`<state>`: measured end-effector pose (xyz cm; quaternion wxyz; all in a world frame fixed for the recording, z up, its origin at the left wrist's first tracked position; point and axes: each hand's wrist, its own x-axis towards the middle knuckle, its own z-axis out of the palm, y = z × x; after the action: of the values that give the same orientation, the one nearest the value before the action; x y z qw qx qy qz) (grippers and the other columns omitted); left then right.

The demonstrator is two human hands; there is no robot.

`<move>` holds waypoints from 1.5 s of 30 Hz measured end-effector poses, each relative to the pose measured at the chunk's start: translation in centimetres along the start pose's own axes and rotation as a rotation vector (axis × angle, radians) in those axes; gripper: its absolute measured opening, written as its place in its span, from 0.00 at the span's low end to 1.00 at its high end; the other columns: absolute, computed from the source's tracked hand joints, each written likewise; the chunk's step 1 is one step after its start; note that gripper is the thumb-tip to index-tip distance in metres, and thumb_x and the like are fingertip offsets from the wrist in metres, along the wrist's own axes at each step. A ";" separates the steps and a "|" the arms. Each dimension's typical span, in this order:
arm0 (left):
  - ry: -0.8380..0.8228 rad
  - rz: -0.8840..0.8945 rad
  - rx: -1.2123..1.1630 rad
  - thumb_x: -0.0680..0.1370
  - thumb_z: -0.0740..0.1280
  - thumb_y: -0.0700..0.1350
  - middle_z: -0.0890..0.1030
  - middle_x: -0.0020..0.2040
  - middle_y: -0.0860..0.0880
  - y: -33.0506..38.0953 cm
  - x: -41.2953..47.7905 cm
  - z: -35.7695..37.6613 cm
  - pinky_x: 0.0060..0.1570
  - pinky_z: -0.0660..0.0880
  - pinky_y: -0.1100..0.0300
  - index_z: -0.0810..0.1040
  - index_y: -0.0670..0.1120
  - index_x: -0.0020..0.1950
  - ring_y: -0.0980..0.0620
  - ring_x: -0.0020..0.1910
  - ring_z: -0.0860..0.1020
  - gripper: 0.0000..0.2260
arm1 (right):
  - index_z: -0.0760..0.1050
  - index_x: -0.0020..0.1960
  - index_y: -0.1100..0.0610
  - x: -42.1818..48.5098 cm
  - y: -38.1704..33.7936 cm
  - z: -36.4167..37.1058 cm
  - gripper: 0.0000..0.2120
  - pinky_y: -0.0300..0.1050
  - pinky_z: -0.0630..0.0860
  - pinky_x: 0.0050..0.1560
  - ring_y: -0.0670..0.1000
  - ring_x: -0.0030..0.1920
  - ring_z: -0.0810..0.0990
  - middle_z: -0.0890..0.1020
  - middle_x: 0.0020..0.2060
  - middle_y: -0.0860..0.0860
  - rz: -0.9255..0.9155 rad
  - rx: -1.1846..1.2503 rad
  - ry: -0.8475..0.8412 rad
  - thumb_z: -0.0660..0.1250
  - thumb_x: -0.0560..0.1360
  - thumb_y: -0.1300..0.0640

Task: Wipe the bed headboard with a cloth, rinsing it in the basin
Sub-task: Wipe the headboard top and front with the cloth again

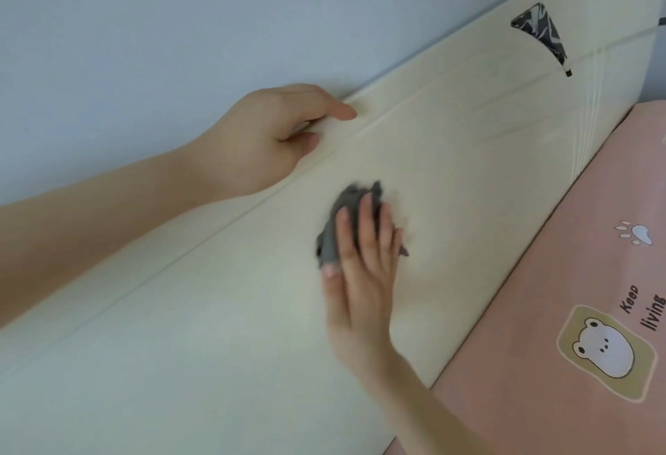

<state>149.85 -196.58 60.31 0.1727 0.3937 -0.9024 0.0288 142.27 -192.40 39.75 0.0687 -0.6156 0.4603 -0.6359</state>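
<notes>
The smooth, cream padded headboard point(201, 328) has raised seams and a black-and-white marbled triangle patch point(542, 32). The right hand point(364, 274), its fingers straight, presses a crumpled grey cloth point(335, 229) flat against the headboard's front. The left hand point(266, 133) grips the headboard's top edge. The pink sheet point(533, 328) has a bear print and reads "Keep living".

A pink bedsheet point(533, 328) carries a white bear print point(605, 353), the words "Keep living" point(643, 306) and a paw print point(636, 234), with a black-and-white triangular patch point(540, 31) above the sheet and a pale blue wall point(144, 40) far to its left.
</notes>
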 end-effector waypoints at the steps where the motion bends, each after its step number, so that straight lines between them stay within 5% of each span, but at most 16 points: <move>1: -0.002 -0.018 -0.031 0.74 0.58 0.38 0.77 0.57 0.49 0.1 0.0 0.0 0.60 0.68 0.64 0.76 0.44 0.63 0.52 0.56 0.75 0.18 | 0.56 0.75 0.49 -3.0 -1.5 0.3 0.23 0.61 0.47 0.73 0.58 0.76 0.52 0.54 0.76 0.49 -0.141 -0.011 -0.069 0.47 0.81 0.50; 5: -0.004 -0.089 -0.114 0.77 0.58 0.29 0.74 0.58 0.55 0.2 -0.2 -0.1 0.62 0.63 0.75 0.75 0.44 0.63 0.60 0.59 0.72 0.19 | 0.59 0.73 0.47 1.9 2.8 -1.5 0.21 0.57 0.49 0.73 0.52 0.76 0.53 0.59 0.75 0.48 -0.407 -0.116 -0.129 0.48 0.81 0.49; 9: 0.001 -0.123 -0.136 0.76 0.56 0.28 0.74 0.59 0.56 0.5 -0.1 0.0 0.62 0.63 0.77 0.75 0.46 0.63 0.61 0.60 0.72 0.21 | 0.55 0.75 0.52 14.6 8.3 -4.5 0.26 0.60 0.48 0.74 0.55 0.76 0.49 0.55 0.76 0.55 0.243 -0.044 0.098 0.47 0.78 0.51; 11: -0.006 -0.131 -0.147 0.76 0.56 0.28 0.74 0.58 0.57 0.5 -0.1 0.0 0.62 0.64 0.76 0.75 0.46 0.63 0.59 0.60 0.72 0.21 | 0.53 0.76 0.53 16.2 7.1 -4.4 0.26 0.61 0.46 0.73 0.54 0.76 0.47 0.52 0.77 0.53 0.427 0.005 0.156 0.47 0.79 0.53; 14: 0.000 -0.107 -0.157 0.75 0.57 0.27 0.73 0.57 0.56 0.3 0.0 0.1 0.62 0.65 0.73 0.75 0.44 0.63 0.57 0.60 0.73 0.21 | 0.57 0.75 0.53 8.1 1.0 -0.3 0.24 0.62 0.45 0.73 0.57 0.76 0.50 0.55 0.76 0.55 0.256 0.009 0.200 0.47 0.79 0.50; 18: -0.010 -0.124 -0.161 0.75 0.56 0.28 0.73 0.57 0.56 0.6 -0.2 -0.2 0.60 0.64 0.77 0.75 0.44 0.63 0.63 0.56 0.72 0.21 | 0.60 0.73 0.46 -10.5 -6.5 2.6 0.21 0.63 0.51 0.72 0.58 0.75 0.56 0.56 0.76 0.48 -0.200 0.006 -0.096 0.49 0.81 0.50; 22: -0.003 -0.130 -0.141 0.75 0.56 0.29 0.74 0.57 0.55 0.6 -0.2 -0.1 0.61 0.66 0.72 0.75 0.45 0.63 0.56 0.59 0.73 0.21 | 0.65 0.70 0.45 -7.9 -1.3 0.1 0.18 0.57 0.53 0.73 0.52 0.75 0.58 0.62 0.74 0.47 -0.458 -0.055 -0.252 0.50 0.81 0.51; 24: -0.003 -0.133 -0.136 0.75 0.57 0.29 0.74 0.57 0.56 0.5 0.0 0.0 0.61 0.65 0.73 0.75 0.45 0.63 0.56 0.59 0.73 0.21 | 0.63 0.71 0.50 -2.5 2.3 -1.4 0.19 0.56 0.55 0.72 0.55 0.74 0.58 0.64 0.72 0.54 -0.344 -0.135 -0.161 0.47 0.82 0.51; 27: 0.000 -0.145 -0.149 0.75 0.56 0.29 0.73 0.57 0.56 0.5 0.2 -0.2 0.59 0.64 0.77 0.75 0.45 0.63 0.59 0.58 0.72 0.21 | 0.60 0.74 0.52 6.2 6.2 -4.0 0.21 0.56 0.53 0.74 0.53 0.76 0.52 0.58 0.75 0.54 0.255 0.020 0.015 0.51 0.81 0.55; 29: -0.003 -0.138 -0.152 0.75 0.56 0.28 0.73 0.57 0.56 0.6 0.3 -0.2 0.57 0.63 0.80 0.75 0.45 0.63 0.60 0.58 0.72 0.21 | 0.60 0.74 0.54 7.2 4.5 -4.0 0.22 0.53 0.52 0.75 0.50 0.76 0.50 0.56 0.76 0.51 0.445 0.070 0.060 0.52 0.81 0.57; 33: -0.006 -0.122 -0.116 0.76 0.56 0.29 0.72 0.57 0.58 0.3 0.3 -0.2 0.55 0.63 0.82 0.75 0.46 0.63 0.60 0.57 0.71 0.21 | 0.61 0.73 0.55 -4.0 -4.0 -0.5 0.21 0.54 0.50 0.75 0.55 0.76 0.52 0.58 0.74 0.51 0.035 0.001 -0.100 0.50 0.81 0.55; 36: 0.000 -0.096 -0.073 0.76 0.57 0.30 0.72 0.57 0.58 0.2 0.1 -0.2 0.55 0.62 0.82 0.75 0.46 0.63 0.60 0.57 0.71 0.21 | 0.62 0.72 0.50 -6.0 -3.4 -1.3 0.21 0.54 0.52 0.74 0.53 0.75 0.56 0.61 0.72 0.47 -0.193 -0.104 -0.191 0.50 0.80 0.58; 41: 0.009 -0.093 -0.086 0.75 0.57 0.29 0.75 0.61 0.53 0.3 0.2 -0.1 0.59 0.64 0.76 0.76 0.45 0.63 0.57 0.59 0.73 0.21 | 0.60 0.74 0.54 3.6 1.2 -3.3 0.23 0.55 0.51 0.75 0.55 0.76 0.54 0.58 0.75 0.51 0.401 -0.167 -0.028 0.51 0.80 0.62; 45: -0.005 -0.087 -0.074 0.75 0.57 0.29 0.73 0.58 0.57 0.1 0.3 -0.1 0.57 0.63 0.78 0.76 0.46 0.63 0.57 0.59 0.73 0.21 | 0.61 0.73 0.57 -2.6 -2.6 -2.2 0.24 0.60 0.61 0.70 0.61 0.73 0.60 0.63 0.73 0.57 0.097 -0.266 -0.162 0.49 0.77 0.59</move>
<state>149.63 -196.74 60.56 0.1861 0.4259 -0.8853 -0.0132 142.26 -188.11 40.01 0.0543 -0.6455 0.5627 -0.5136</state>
